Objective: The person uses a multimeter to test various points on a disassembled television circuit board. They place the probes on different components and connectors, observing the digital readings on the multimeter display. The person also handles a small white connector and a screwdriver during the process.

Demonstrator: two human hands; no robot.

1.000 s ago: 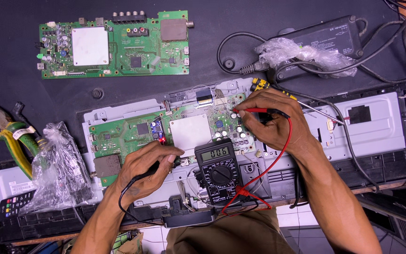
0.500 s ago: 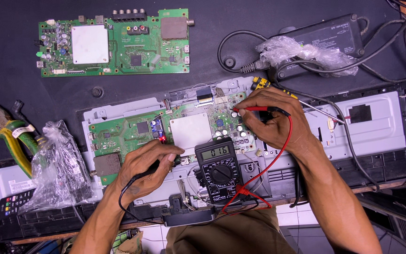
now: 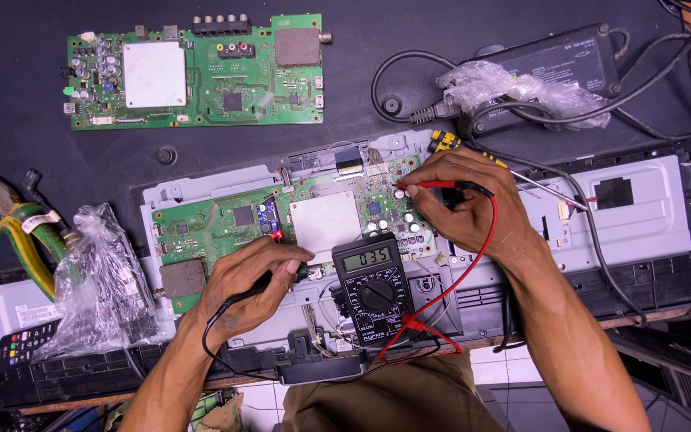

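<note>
Multimeter (image 3: 373, 292) on cluttered black workbench (image 3: 25, 96)

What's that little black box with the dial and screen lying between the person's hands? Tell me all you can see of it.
The black handheld meter lies flat, face up, on the grey metal chassis, overlapping the lower edge of the green circuit board. It looks plastic, with a lit grey number display on top, a round selector dial mid-body, and sockets below where red and black leads plug in. The red lead loops up to the right hand. Neither hand touches it.
</note>
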